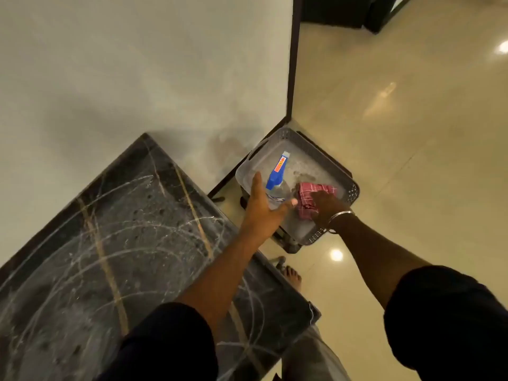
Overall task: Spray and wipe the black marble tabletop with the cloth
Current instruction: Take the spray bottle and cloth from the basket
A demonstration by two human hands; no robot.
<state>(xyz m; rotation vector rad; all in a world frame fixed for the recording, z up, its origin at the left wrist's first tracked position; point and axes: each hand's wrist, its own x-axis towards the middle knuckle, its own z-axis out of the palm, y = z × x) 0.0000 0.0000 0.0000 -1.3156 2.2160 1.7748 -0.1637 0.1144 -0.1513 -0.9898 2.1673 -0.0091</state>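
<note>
Right hand (325, 206) covers part of cloth (308, 195).

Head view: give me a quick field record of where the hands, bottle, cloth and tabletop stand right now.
left hand: open, fingers spread, reaching over the spray bottle, no grip yet
right hand: resting on the cloth; grip cannot be confirmed
spray bottle: lying in the grey basket, blue trigger head pointing away
cloth: red checked, folded, in the basket beside the bottle
grey basket: off the table's far end
black marble tabletop: covered in whitish circular streaks
</note>
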